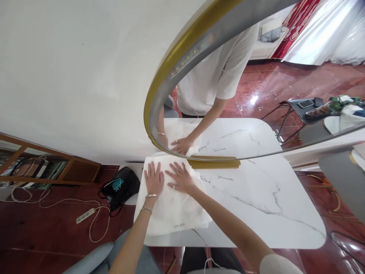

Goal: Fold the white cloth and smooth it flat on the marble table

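A white cloth (173, 213) lies spread on the left part of a white marble table (256, 205). My left hand (154, 179) rests flat on the cloth's far end, fingers spread, with bracelets at the wrist. My right hand (180, 178) lies flat beside it, fingers stretched out, a ring on one finger. Both hands press on the cloth and hold nothing. A round gold-framed mirror (171, 76) stands at the table's back edge and reflects my arms and the cloth.
A black bag (119, 188) sits on the red tiled floor left of the table, near a white power strip (85, 215) with its cord. A low wooden shelf (42, 167) runs along the wall. The mirror reflects a dark chair with phones.
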### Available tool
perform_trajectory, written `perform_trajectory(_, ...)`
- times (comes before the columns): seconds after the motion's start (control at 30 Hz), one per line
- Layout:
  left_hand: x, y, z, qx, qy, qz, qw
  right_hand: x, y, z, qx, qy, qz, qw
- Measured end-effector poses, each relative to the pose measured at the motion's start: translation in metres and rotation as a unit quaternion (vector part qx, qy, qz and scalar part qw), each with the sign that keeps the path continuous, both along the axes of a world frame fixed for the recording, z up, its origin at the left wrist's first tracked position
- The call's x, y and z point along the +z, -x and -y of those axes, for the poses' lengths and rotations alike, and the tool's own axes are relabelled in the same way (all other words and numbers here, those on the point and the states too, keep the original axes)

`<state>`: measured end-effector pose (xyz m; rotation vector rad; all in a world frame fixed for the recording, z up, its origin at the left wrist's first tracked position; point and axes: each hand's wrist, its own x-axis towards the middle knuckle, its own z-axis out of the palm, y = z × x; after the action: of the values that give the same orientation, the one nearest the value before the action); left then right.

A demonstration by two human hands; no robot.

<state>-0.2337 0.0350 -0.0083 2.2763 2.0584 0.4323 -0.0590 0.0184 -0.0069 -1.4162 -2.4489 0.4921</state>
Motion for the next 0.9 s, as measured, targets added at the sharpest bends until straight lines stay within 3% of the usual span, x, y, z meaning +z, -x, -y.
perform_trajectory(0.07, 0.0, -0.002, -0.01, -0.018, -0.006, 0.016, 1.0, -0.002, -0.003, -0.01, -0.005, -0.004, 0.008, 1.0)
perform_trajectory(0.13, 0.0, 0.003, 0.004, -0.042, -0.016, 0.027, 0.999, -0.002, -0.005, -0.006, -0.005, -0.006, 0.006, 1.0)
perform_trajectory(0.23, 0.001, 0.014, 0.062, -0.089, -0.015, 0.008, 0.996, 0.002, -0.009, 0.025, 0.014, -0.005, -0.009, 1.0)
perform_trajectory(0.37, 0.001, 0.016, 0.155, -0.119, -0.015, -0.039, 0.992, 0.01, -0.026, 0.09, 0.094, -0.003, -0.018, 0.995)
perform_trajectory(0.43, 0.0, 0.011, 0.186, -0.111, -0.019, -0.051, 0.992, 0.013, -0.036, 0.115, 0.127, -0.015, -0.019, 0.992)
perform_trajectory(0.5, -0.002, 0.005, 0.201, -0.098, -0.027, -0.056, 0.993, 0.013, -0.042, 0.125, 0.146, -0.025, -0.02, 0.989)
perform_trajectory(0.63, -0.004, -0.003, 0.185, -0.084, -0.033, -0.059, 0.994, 0.01, -0.043, 0.099, 0.148, -0.012, -0.022, 0.989)
perform_trajectory(0.8, 0.001, -0.026, 0.126, -0.08, -0.016, -0.058, 0.995, 0.004, -0.054, 0.043, 0.075, -0.034, -0.005, 0.997)
perform_trajectory(0.9, 0.001, -0.05, 0.093, -0.096, 0.005, -0.064, 0.993, -0.002, -0.075, 0.03, 0.039, -0.073, 0.008, 0.997)
